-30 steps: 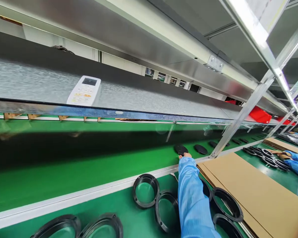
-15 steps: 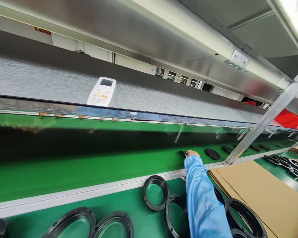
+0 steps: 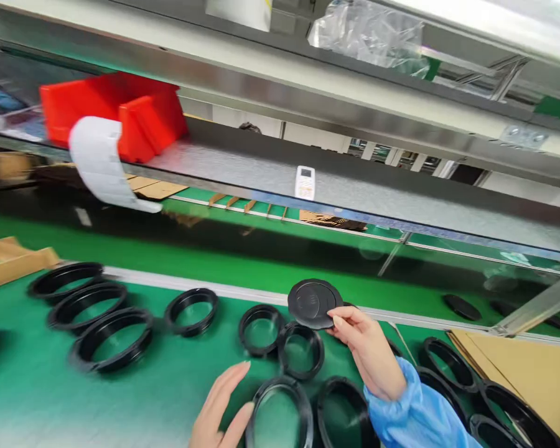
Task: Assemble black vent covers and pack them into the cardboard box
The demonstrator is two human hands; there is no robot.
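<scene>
Between thumb and fingers, my right hand (image 3: 366, 348) pinches the edge of a round black disc (image 3: 313, 302). The disc is tilted, its flat face turned toward me, above the green work surface near the metal rail. At the bottom of the view is my left hand (image 3: 224, 407), its thumb and fingers apart and nothing between them. Just right of its thumb lies a black ring (image 3: 308, 414). Two smaller black rings, one of them the near ring (image 3: 321, 358), lie just below the disc. A blue sleeve (image 3: 415, 407) covers my right arm.
Several more black rings (image 3: 142, 314) lie at left and right on the green table (image 3: 168, 398). Brown cardboard sheets (image 3: 522, 367) are at the right. Beyond the rail, black discs (image 3: 462, 307) rest on the green belt (image 3: 242, 264). A shelf above holds a white remote (image 3: 305, 183) and red bins (image 3: 154, 127).
My right hand has come back from the green belt with the black disc. My left hand has entered the view. The camera has turned left, bringing in red bins and more rings.
</scene>
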